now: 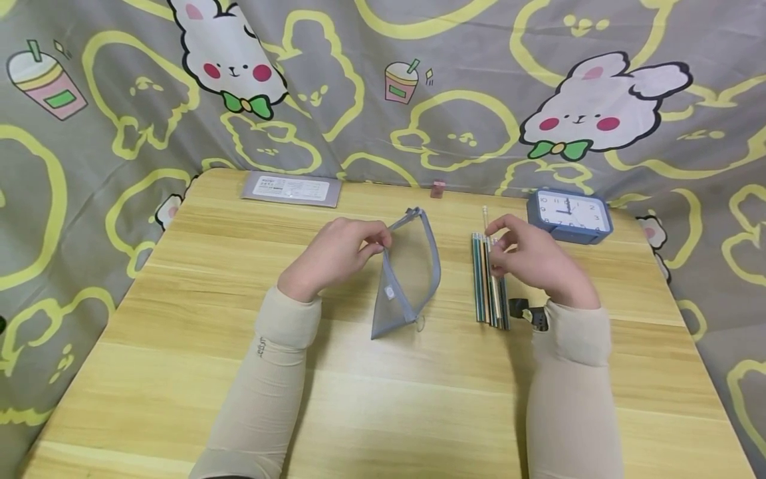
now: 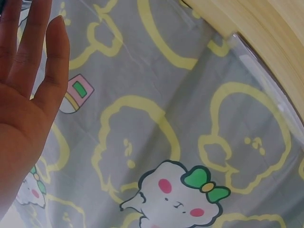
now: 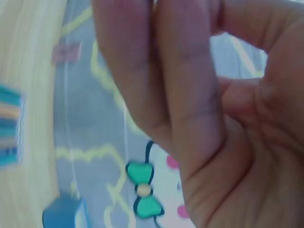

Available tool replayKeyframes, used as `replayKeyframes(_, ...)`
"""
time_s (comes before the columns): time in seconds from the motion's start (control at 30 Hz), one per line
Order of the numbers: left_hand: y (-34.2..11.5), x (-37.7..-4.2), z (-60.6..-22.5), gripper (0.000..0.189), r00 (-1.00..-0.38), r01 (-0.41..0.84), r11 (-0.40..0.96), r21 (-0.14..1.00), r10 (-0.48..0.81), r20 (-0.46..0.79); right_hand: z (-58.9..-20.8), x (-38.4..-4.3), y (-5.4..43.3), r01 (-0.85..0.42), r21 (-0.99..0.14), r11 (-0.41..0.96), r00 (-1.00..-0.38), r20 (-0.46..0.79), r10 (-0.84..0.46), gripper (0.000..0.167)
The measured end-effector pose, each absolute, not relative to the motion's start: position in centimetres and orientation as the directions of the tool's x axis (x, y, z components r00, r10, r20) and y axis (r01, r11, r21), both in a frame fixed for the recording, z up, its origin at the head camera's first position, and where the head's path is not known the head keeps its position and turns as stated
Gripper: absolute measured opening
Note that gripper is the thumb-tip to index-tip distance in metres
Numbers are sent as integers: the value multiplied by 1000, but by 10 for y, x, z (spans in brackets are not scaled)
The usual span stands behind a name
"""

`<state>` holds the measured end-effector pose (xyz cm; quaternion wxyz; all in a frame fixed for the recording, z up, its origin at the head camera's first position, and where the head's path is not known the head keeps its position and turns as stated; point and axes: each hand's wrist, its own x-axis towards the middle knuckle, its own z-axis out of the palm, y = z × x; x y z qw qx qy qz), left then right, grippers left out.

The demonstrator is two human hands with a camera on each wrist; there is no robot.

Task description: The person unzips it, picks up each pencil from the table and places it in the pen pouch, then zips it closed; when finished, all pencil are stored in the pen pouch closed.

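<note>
A grey mesh zip pouch (image 1: 397, 303) stands tilted on the table with its mouth spread apart. My left hand (image 1: 341, 253) pinches the upper left edge of the pouch between thumb and fingers; in the left wrist view, the left hand's (image 2: 28, 80) other fingers stretch out and the pouch is out of sight. Several pencils (image 1: 480, 286) lie side by side to the right of the pouch. Over their upper ends, my right hand (image 1: 532, 256) pinches one pale pencil (image 1: 485, 216), whose end sticks up past the fingertips. The right wrist view shows the right hand's (image 3: 199, 104) curled fingers, hiding that pencil.
A blue alarm clock (image 1: 571, 216) stands at the back right, close to the right hand. A grey packet with a white label (image 1: 290, 188) lies at the back left. A small reddish tag (image 1: 438, 190) is at the back edge. Patterned curtain (image 1: 467, 126) surrounds the wooden table (image 1: 383, 406).
</note>
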<state>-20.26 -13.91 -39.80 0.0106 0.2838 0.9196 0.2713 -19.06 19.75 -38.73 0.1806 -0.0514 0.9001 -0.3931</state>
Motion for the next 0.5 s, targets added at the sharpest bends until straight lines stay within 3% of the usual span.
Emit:
replayKeyframes(0.27,-138,-203,-397,8,-836,522,692,500,530,140,-385,-182,155,-93,-772,628,-874,-239,-424,32)
replayKeyframes(0.5,-137,-202,-397,8,-840,513,694,505,527,130,-396,-184,125,-117,-772,625,-828,-271,-490,27)
